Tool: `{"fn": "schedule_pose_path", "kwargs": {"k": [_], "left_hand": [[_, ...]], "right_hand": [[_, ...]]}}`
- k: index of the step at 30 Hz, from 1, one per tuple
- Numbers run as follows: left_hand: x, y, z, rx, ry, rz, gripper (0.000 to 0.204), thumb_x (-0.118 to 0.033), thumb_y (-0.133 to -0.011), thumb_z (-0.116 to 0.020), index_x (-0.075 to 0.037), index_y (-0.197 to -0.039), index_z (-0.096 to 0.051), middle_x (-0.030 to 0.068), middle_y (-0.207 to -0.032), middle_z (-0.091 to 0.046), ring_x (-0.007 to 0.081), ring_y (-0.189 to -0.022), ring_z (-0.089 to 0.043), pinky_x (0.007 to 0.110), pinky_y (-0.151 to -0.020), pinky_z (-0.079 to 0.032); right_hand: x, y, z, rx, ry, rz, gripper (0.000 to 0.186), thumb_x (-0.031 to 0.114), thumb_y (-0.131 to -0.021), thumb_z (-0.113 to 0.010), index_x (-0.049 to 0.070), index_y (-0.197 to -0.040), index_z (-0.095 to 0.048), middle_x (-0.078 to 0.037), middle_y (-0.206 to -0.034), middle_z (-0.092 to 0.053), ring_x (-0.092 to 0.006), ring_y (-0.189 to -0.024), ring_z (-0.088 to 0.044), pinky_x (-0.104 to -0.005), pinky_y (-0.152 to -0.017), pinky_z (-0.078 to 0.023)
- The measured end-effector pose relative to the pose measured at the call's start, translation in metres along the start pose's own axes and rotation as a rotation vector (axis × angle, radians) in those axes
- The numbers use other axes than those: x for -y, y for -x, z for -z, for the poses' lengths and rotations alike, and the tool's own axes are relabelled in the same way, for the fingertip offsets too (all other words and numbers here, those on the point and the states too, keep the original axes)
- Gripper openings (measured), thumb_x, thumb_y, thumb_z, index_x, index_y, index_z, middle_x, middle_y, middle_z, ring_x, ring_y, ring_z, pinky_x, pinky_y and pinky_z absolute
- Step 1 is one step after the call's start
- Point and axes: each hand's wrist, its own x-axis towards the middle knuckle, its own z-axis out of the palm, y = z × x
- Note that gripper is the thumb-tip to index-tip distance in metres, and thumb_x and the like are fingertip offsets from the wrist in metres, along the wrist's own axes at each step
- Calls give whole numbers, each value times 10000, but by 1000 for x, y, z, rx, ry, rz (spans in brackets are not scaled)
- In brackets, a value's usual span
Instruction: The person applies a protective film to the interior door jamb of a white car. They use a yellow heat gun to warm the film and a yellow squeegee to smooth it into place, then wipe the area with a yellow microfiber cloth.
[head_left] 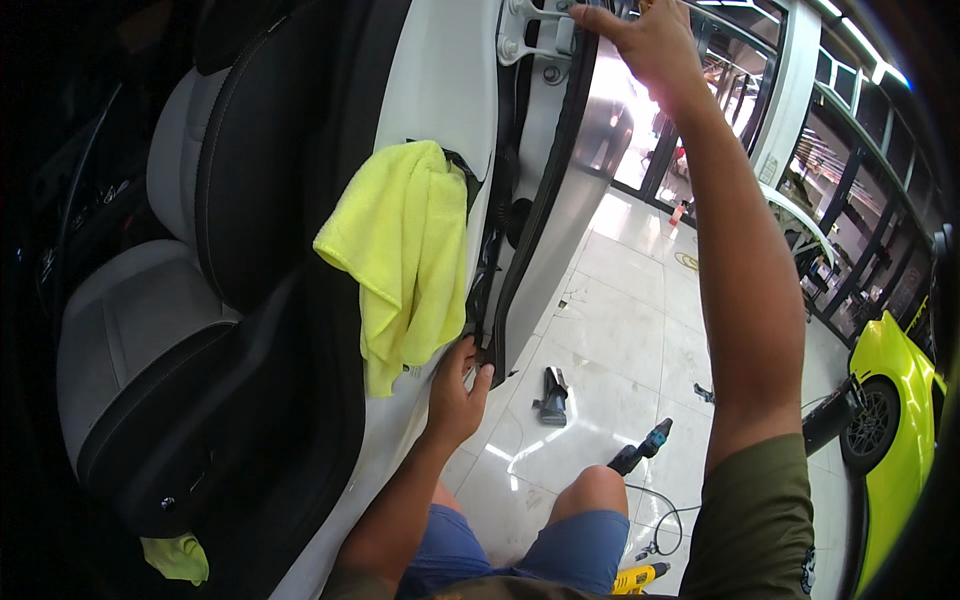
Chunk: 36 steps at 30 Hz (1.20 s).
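My left hand (460, 395) has its fingers curled at the lower end of the white car door's dark inner edge (495, 355), below a yellow-green cloth (400, 260) draped over the body pillar. My right hand (640, 45) is raised at the top of the door, thumb beside the upper hinge (525, 40); its fingertips are partly cut off by the frame, so what they grip is unclear. A dark cable or seal runs down the gap between door and body (420, 70).
A grey-and-black seat (120, 330) fills the left, with another cloth (175, 555) low down. Cordless tools (640, 450), a dark attachment (555, 395), a cable and a yellow tool (635, 575) lie on the tiled floor (620, 300). A lime car (905, 380) stands right.
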Motion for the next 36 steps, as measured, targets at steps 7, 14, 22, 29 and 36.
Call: {"fn": "schedule_pose_path", "kwargs": {"k": [7,14,22,29,36], "left_hand": [[0,1,25,152,126,123,574,-194,-939,-613,47,-1394,-359,259,-1320,-522,338,-1207,-548,387,-1026,-417],[-3,2,33,218,116,76,556,-193,-946,-604,43,-1391,-367,240,-1358,-497,329,-1244,-525,386,-1048,-402],[1,3,34,249,111,37,525,-169,-943,-604,47,-1374,-395,223,-1366,-497,312,-1263,-512,384,-1063,-390],[5,4,36,248,123,2,526,-161,-942,-604,50,-1376,-394,229,-1364,-499,320,-1271,-504,381,-1070,-381],[8,5,33,188,131,-3,492,-164,-930,-613,49,-1340,-445,263,-1289,-555,342,-1228,-542,384,-1036,-409]], "right_hand": [[1,7,-13,-143,96,119,619,337,-788,-748,-48,-1202,-495,-256,-1200,-492,-380,-1143,-492,-418,-991,-407],[-5,60,-31,-150,105,103,685,351,-755,-778,-1,-1254,-468,-220,-1244,-433,-337,-1103,-520,-401,-939,-461],[-5,127,-51,-228,93,146,525,166,-769,-747,-4,-1184,-474,-196,-1143,-497,-356,-1062,-487,-410,-921,-420],[-5,183,-65,-174,-10,48,495,117,-768,-740,-6,-1155,-459,-213,-1210,-459,-398,-1156,-447,-447,-982,-386],[-7,248,-82,-69,-75,-76,502,152,-791,-746,-9,-1169,-457,-238,-1259,-442,-414,-1176,-444,-455,-990,-388]]}}
